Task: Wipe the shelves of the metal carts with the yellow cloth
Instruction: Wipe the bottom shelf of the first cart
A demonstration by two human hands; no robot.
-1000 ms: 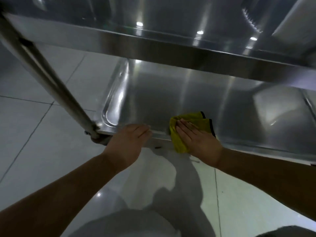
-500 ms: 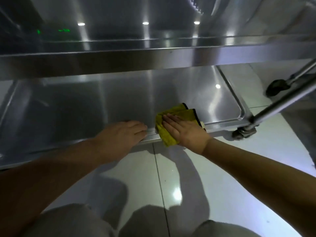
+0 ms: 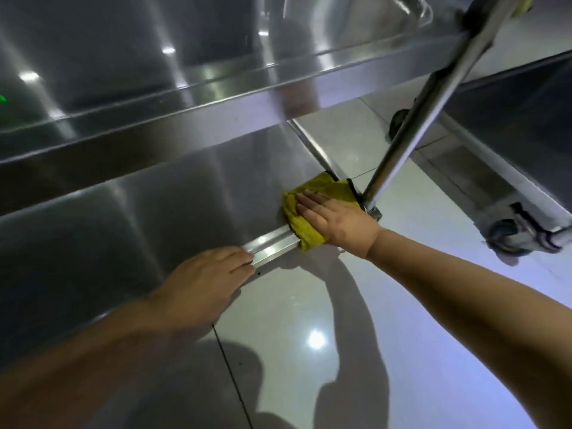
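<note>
While the right hand (image 3: 335, 222) lies flat with its fingers (image 3: 312, 201) stretched and close together, it presses the yellow cloth (image 3: 305, 233) onto the lower shelf (image 3: 173, 212) of the metal cart; the grip is not closed around the cloth, the palm only pushes it down. The cloth sits at the near right corner of this shelf, just beside the upright post (image 3: 411, 125), and one part of it hangs over the front rim (image 3: 272, 247). Its black edging shows at the far side. The left hand (image 3: 201, 289) rests on the same front rim further to the left, well apart from the cloth, with fingers extended and together and holding nothing. Above both hands the upper shelf (image 3: 185, 97) crosses the view and reflects several ceiling lights. To the right, on the tiled floor (image 3: 309, 305), stands a second cart (image 3: 510, 125), and one caster wheel (image 3: 507, 236) of it is visible.
</note>
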